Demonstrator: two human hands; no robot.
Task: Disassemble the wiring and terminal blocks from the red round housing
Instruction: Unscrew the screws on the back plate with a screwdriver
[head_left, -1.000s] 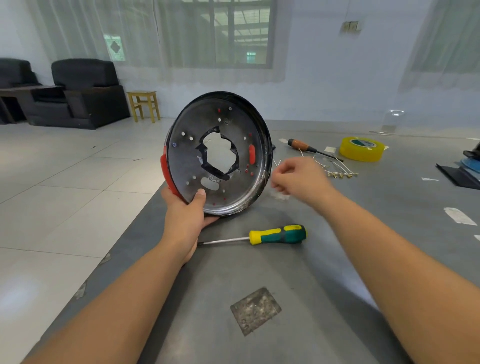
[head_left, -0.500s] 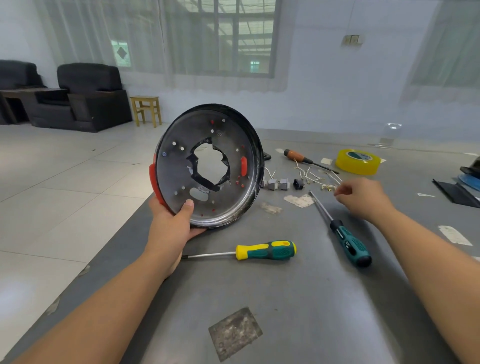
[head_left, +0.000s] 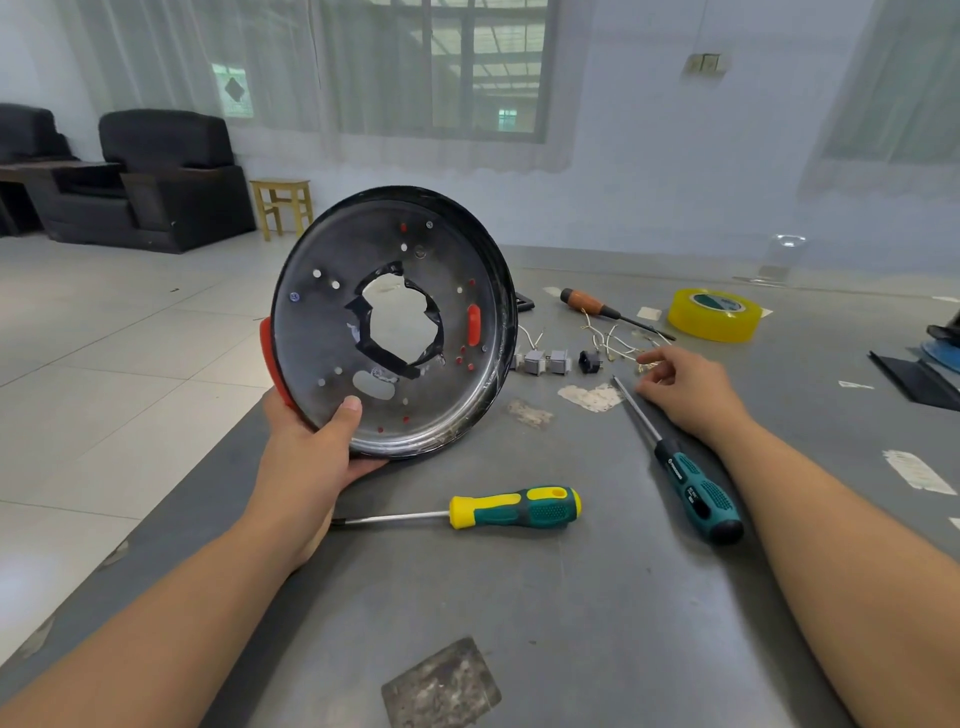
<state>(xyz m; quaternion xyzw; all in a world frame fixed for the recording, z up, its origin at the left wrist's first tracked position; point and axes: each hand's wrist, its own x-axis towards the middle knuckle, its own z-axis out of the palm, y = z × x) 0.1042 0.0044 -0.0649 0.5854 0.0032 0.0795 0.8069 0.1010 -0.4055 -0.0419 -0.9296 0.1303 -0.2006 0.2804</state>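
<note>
The round red housing with its black metal plate is tilted up on its rim near the desk's left edge, left hand gripping the bottom, thumb on the plate. Looks stripped already (just holes left). The loose white wires and small grey terminal blocks lie toward the far edge; right hand, fingers loosely curled, touches the wires there; can't tell if it's pinching any. Next I'd guess: set the housing down.

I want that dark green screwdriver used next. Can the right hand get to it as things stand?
Probably yes. The right hand holds no tool and lies beside the shaft of the dark green screwdriver, which lies uncovered on the table.
</note>
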